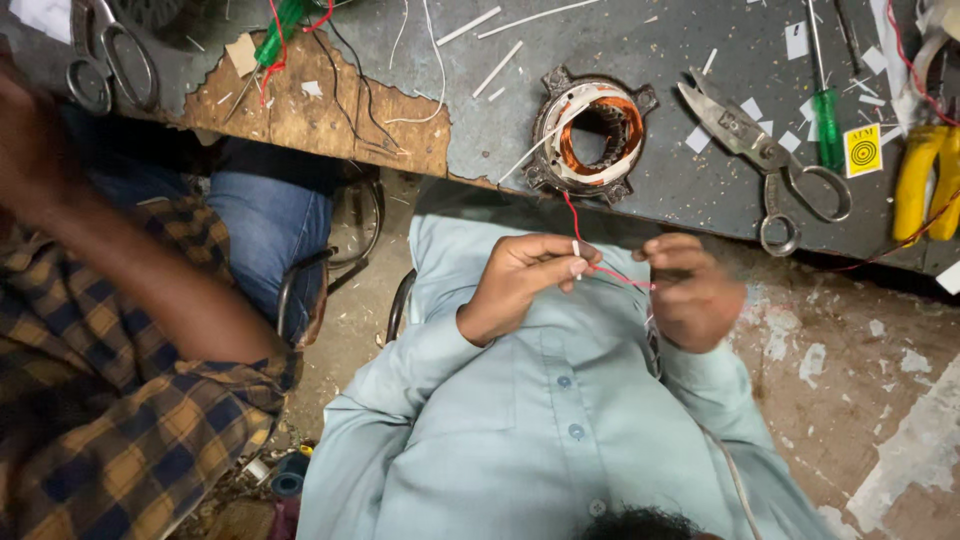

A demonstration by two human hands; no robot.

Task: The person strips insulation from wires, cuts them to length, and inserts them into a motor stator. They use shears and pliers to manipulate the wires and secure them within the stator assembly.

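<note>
Left hand (520, 275): closed in a pinch, thumb and forefinger on a short white sleeve (576, 247) and on the red wire (612, 274) running through the grip. Held in front of the chest, off the bench and below its near edge.

Right hand (690, 290): curled shut on the other end of the same wire, just beside the left hand; fingertips turned away from the camera, so exact grip not visible.

Wire: short taut run between the two hands, then up from the left hand over the near edge to the stator (590, 135).

Stator: flat on the bench (660, 60) close to the near edge, copper winding and white insulation showing in the bore.

Judgement on handling: best done with a firm pinch on the sleeve and the wire end kept straight between the hands; pull to be held low, as the lead is rooted in the winding and a tug could drag the stator toward the edge or strain the coil.

Further back: snips (760, 155) right of the stator, green screwdriver (825, 120) beyond, yellow pliers (925, 180) at the right edge, loose white strips scattered about.

Far left: co-worker's checked sleeve (120, 380), apart from the work.
</note>
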